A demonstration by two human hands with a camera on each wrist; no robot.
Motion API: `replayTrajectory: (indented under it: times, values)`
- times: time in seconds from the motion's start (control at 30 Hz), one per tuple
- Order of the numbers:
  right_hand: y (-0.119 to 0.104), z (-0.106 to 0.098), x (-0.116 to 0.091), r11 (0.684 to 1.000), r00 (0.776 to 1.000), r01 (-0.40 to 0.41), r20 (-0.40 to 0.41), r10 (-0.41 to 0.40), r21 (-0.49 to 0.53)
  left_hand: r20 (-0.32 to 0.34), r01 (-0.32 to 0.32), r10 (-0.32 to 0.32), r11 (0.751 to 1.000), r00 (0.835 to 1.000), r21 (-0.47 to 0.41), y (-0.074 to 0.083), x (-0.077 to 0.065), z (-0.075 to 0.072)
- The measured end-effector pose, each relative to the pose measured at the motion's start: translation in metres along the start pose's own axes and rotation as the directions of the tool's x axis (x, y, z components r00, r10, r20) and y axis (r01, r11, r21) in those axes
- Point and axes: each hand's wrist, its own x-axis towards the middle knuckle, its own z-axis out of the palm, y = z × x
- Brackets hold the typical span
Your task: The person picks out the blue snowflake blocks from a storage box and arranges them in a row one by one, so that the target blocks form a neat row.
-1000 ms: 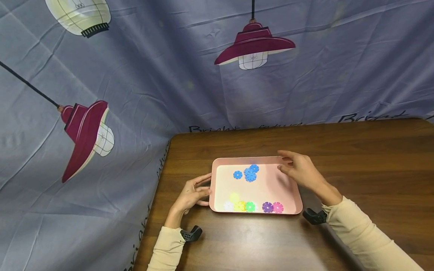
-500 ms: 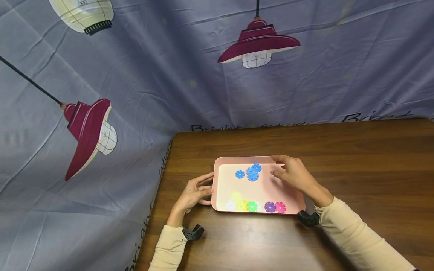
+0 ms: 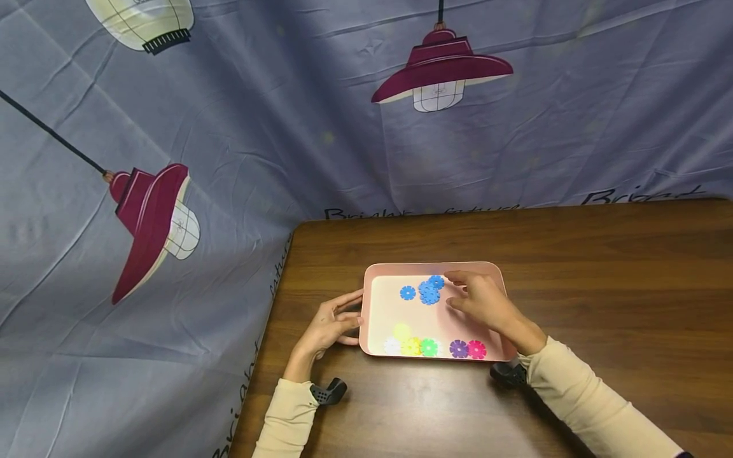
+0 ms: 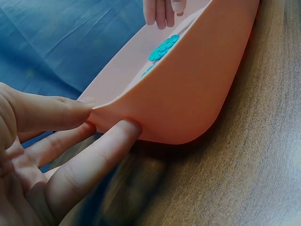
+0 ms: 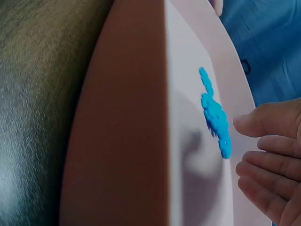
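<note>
A shallow pink tray [image 3: 382,308] lies on the table. At its left end my left hand [image 3: 326,329] pinches the wall, thumb at the rim and fingers against the outside, as the left wrist view confirms. Over the right part of the tray hovers my right hand [image 3: 482,303], its fingers extended and nothing held. Just left of its fingertips is a cluster of overlapping blue snowflake discs [image 3: 429,292]; in the right wrist view the blue discs [image 5: 215,117] are apart from the fingers. One blue disc [image 3: 408,293] lies separately to the cluster's left.
Along the tray's near wall lie white, yellow discs [image 3: 411,346], a green disc [image 3: 429,347], a purple disc [image 3: 459,348] and a pink disc [image 3: 477,349]. The brown wooden table [image 3: 618,273] extends to the right. A grey-blue curtain [image 3: 275,114] hangs behind and to the left.
My right hand has moved left over the tray, from its far right corner to beside the blue cluster. The left hand keeps its hold, and the discs lie as before.
</note>
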Motion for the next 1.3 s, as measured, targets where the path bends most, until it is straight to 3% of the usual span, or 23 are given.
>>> replayTrajectory:
  times: [0.53, 1.3]
  values:
    - [-0.009, 0.021, 0.004, 0.996, 1.0, -0.012, 0.008, 0.012, -0.091, 0.01, -0.003, 0.003, 1.0, 1.0, -0.012, -0.001, -0.001, -0.002]
    - [-0.01, 0.036, 0.01, 0.99, 0.996, 0.025, -0.079, -0.036, -0.136, 0.026, -0.013, 0.014, 0.999, 1.0, -0.039, -0.004, -0.001, -0.003]
